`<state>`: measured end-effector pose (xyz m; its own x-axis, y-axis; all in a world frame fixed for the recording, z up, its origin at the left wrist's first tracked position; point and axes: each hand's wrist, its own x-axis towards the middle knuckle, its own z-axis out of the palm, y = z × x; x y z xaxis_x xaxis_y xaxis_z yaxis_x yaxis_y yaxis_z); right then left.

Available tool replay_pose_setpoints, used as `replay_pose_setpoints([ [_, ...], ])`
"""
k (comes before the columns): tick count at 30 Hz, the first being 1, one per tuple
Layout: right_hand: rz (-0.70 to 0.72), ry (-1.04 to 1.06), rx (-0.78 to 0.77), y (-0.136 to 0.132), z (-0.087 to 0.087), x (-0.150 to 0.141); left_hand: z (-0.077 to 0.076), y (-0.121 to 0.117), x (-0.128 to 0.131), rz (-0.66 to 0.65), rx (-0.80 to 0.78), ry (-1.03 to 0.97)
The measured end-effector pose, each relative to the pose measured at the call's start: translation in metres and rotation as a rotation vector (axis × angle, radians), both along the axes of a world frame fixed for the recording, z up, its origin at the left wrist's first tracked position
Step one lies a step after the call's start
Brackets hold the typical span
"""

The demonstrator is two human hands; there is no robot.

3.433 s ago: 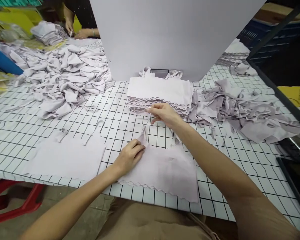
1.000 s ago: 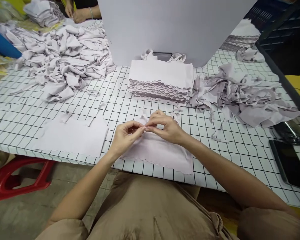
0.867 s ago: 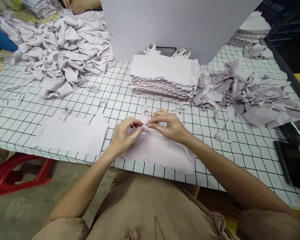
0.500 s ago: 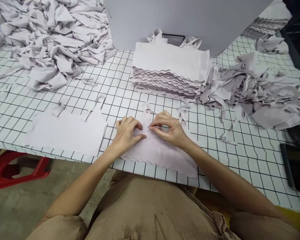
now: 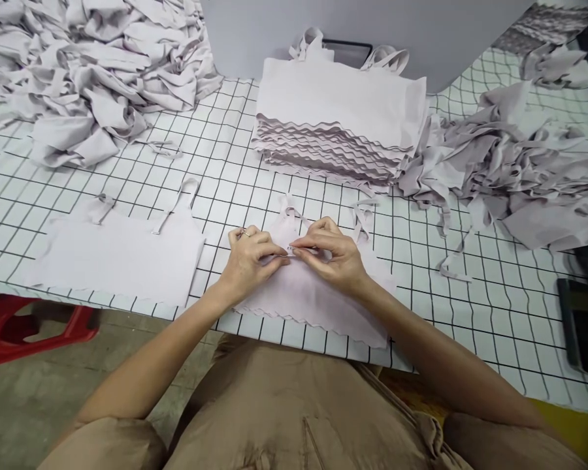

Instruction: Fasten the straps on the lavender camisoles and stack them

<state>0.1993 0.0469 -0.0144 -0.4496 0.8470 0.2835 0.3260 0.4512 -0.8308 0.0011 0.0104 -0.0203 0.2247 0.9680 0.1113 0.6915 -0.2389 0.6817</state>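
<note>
In the head view a pale lilac camisole top [image 5: 323, 297] lies in front of me, its scalloped hem toward the table's front edge. My left hand [image 5: 252, 261] is closed, thumb and forefinger pinching the camisole's upper edge. My right hand [image 5: 333, 254] is closed too, its fingertips pinching the end of a thin strap [image 5: 298, 215] just beside the left fingertips. Something tiny shows at the strap's end, too small to make out. A second strap [image 5: 362, 219] lies loose behind my right hand. To the left a similar camisole [image 5: 112, 258] lies flat with two looped straps.
Behind my hands a stack of folded camisoles [image 5: 343, 98] stands before a grey panel [image 5: 362, 19]. Crumpled garments pile up at the back left [image 5: 102, 78] and right [image 5: 514, 163]. A phone [image 5: 585, 326] lies at the right. Below the table is a red stool [image 5: 39, 326].
Both hands came together at the camisole's upper edge; the left opened half a second ago and now pinches the cloth. The view has tilted down, taking the other person's hands out of sight.
</note>
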Motion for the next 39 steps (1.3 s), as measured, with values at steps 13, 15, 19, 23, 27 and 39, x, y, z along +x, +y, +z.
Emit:
replay_pose_setpoints([
  [13,0.071,-0.079,0.084,-0.002,0.001,-0.001,-0.006,-0.003,0.004,-0.015,0.128,-0.031],
  [15,0.078,-0.108,0.085,-0.003,0.001,-0.001,-0.007,-0.003,0.004,-0.017,0.124,-0.03],
  [19,0.081,-0.14,0.082,-0.003,-0.001,0.0,-0.007,-0.003,0.004,-0.017,0.091,0.001],
  [23,0.102,-0.153,0.103,0.0,-0.003,0.002,-0.008,-0.003,0.004,-0.024,0.095,-0.009],
  [27,0.176,-0.262,0.139,0.001,0.003,0.005,-0.007,-0.003,0.003,-0.039,0.069,-0.017],
  [39,0.434,-0.529,0.177,0.099,0.05,-0.007,-0.004,-0.001,-0.006,0.029,0.072,0.012],
])
